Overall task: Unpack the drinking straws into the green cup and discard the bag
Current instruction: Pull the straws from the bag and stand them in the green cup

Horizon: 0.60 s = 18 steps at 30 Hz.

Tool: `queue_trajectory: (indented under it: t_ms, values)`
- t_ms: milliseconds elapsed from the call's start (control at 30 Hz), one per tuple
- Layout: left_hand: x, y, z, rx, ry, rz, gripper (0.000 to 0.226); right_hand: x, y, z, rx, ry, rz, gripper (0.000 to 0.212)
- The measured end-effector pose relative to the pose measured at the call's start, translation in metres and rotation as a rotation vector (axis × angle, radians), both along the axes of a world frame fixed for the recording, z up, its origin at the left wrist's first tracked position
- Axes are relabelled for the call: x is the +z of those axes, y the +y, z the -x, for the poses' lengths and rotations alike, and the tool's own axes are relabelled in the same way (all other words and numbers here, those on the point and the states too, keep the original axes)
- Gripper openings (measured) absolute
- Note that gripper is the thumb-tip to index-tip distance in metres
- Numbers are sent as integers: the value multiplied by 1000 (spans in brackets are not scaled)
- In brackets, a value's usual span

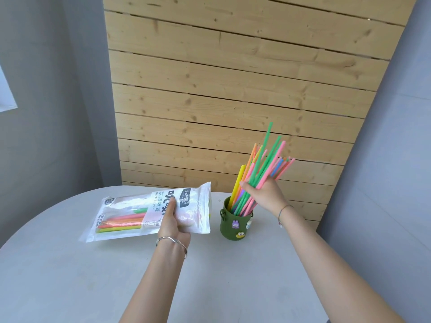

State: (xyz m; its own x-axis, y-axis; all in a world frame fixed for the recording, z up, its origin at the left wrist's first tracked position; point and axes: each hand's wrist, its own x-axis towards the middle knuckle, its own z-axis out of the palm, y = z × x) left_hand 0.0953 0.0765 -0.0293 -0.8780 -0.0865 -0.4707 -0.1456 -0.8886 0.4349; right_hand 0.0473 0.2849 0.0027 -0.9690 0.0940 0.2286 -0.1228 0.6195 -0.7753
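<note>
Gripping one straw bundle (263,169), one bag (130,210).

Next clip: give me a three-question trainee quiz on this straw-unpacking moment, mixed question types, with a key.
1. True or false: the bag lies untouched on the table.
2. Where do the lower ends of the straws held by the right hand sit? A) in the green cup B) on the table C) in the bag
3. What does the left hand hold?

Key: 1 false, the left hand grips it. 2 A. 3 The bag; what look like coloured straws show through it, though this may be print.
</note>
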Motion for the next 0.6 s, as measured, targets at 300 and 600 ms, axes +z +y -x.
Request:
queue_trajectory:
  t_ms: [300,600]
  values:
    - [2,1,0,12,10,-19,19,21,-2,8,-116,108,58,39]
    - [-2,-1,1,1,18,18,16,35,9,5,-232,340,-148,55]
